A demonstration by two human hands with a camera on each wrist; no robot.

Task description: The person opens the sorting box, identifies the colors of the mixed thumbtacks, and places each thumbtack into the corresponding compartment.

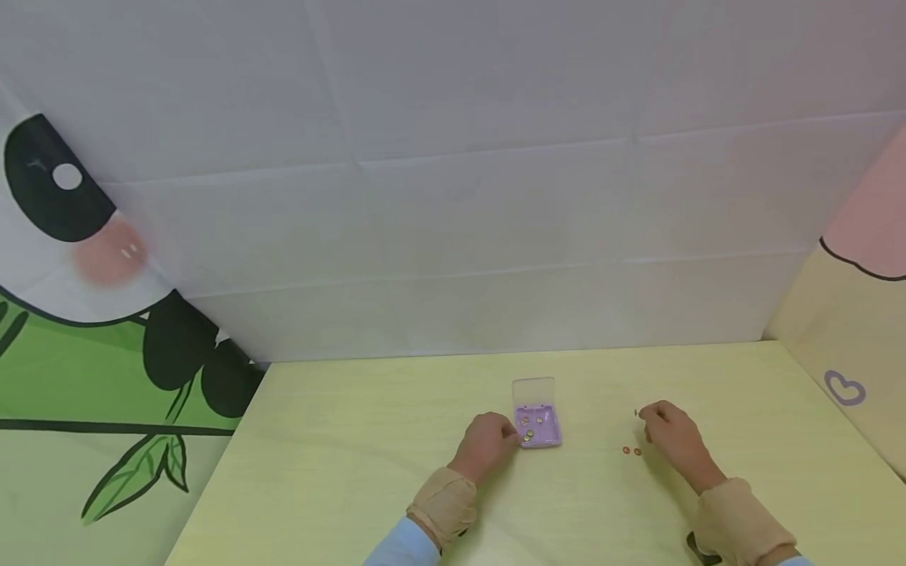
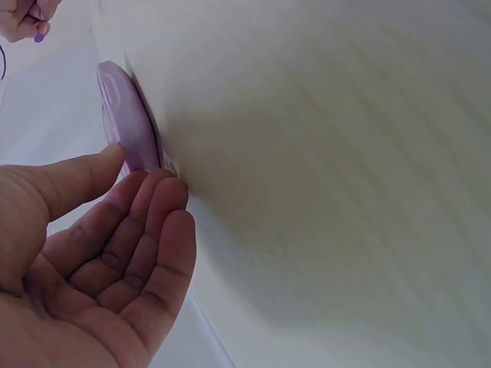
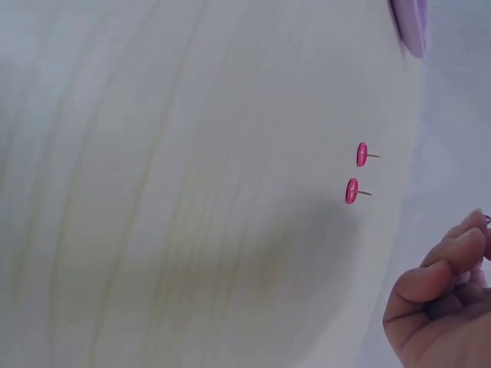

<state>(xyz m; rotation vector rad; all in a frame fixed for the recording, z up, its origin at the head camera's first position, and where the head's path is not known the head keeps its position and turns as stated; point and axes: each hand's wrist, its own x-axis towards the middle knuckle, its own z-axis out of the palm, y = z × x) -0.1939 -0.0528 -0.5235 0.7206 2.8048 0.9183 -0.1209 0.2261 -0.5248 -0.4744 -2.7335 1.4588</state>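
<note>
A small purple box (image 1: 538,442) with its clear lid (image 1: 534,390) raised lies on the table, several small coloured tacks inside. My left hand (image 1: 488,444) pinches the box's left edge between thumb and fingertips; the left wrist view shows the box (image 2: 132,115) edge-on beyond the fingers. To the right, my right hand (image 1: 672,440) holds a tiny thumbtack (image 1: 636,413) at its fingertips, above the table. It looks purple (image 2: 40,37) in the left wrist view. Two thumbtacks with pink-red heads (image 3: 352,191) lie points up below the right hand.
The pale yellow wood-grain table (image 1: 340,456) ends at a white cloth backdrop (image 1: 453,220). Printed cartoon panels stand on both sides, the left one green (image 1: 78,362), the right one with a heart (image 1: 845,388). A dark object (image 1: 702,550) shows under the right wrist.
</note>
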